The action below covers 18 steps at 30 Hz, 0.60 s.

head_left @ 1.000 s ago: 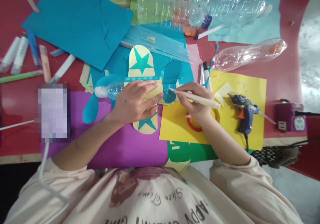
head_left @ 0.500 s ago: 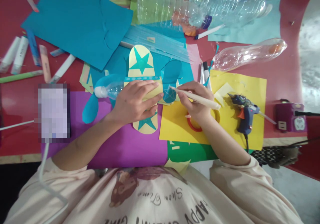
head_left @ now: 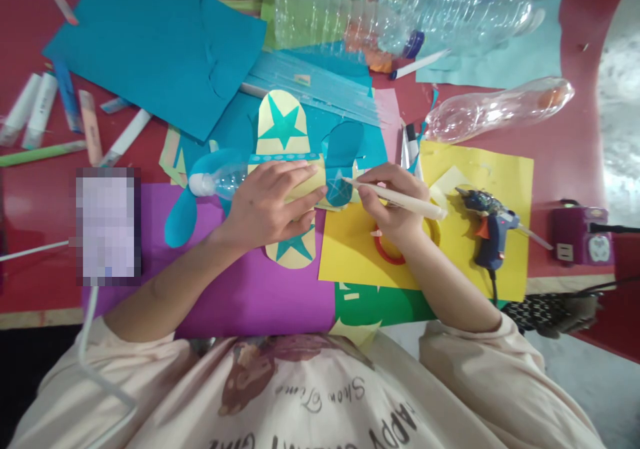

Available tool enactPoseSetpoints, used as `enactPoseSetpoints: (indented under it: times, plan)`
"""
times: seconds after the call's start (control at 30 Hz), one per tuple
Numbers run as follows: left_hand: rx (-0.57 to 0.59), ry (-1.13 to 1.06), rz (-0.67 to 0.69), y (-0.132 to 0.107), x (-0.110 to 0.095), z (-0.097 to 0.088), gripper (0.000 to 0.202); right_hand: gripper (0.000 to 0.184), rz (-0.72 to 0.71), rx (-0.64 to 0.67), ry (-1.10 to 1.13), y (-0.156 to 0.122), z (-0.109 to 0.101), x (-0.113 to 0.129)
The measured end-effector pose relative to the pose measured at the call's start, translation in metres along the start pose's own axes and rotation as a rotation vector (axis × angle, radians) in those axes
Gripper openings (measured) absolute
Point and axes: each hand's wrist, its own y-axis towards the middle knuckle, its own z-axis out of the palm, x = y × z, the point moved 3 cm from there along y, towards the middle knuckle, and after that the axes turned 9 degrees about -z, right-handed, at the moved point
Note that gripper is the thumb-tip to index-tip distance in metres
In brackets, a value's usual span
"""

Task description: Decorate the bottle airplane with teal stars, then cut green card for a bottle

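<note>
Left hand, head view: left hand (head_left: 273, 202) laid over the cream paper wrap of a toy aeroplane built on a clear plastic bottle (head_left: 230, 182) – fingers slightly apart; whether they clamp it, cannot tell.
Right hand: right hand (head_left: 395, 205) pinched on a slim white pen (head_left: 417, 206), tip at the tail piece.
Aeroplane: lying sideways at centre, beneath the left hand, partly over a purple paper sheet (head_left: 260, 302).
Wings: rounded cream paper wing (head_left: 301, 143) with a teal star, above the body; a second, similar wing below.
Propeller: blue paper blades (head_left: 181, 219) beside the white cap, left end.
Tail: rounded blue paper piece (head_left: 345, 143), right end – pale star outline on its lower lobe.
Glue gun: dark blue, orange-triggered (head_left: 493, 235), on a yellow paper sheet (head_left: 510, 169), right of the right hand.
</note>
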Motion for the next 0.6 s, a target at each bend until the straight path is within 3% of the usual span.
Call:
enactPoseSetpoints:
  times: [0.27, 0.43, 0.6]
  plan:
    - [-0.021, -0.07, -0.019, -0.0002, -0.0003, 0.0003, 0.027, 0.011, 0.015, -0.123, 0.187, -0.0018, -0.003, -0.0001]
    - [-0.003, 0.034, -0.011, 0.0014, -0.0011, -0.0006, 0.027, 0.008, 0.02, -0.077, 0.158, -0.0008, -0.0009, -0.0004]
    - [-0.086, -0.007, 0.024, 0.0031, -0.0026, -0.0028, 0.024, 0.012, 0.032, -0.04, 0.124, 0.0003, -0.0008, 0.0004]
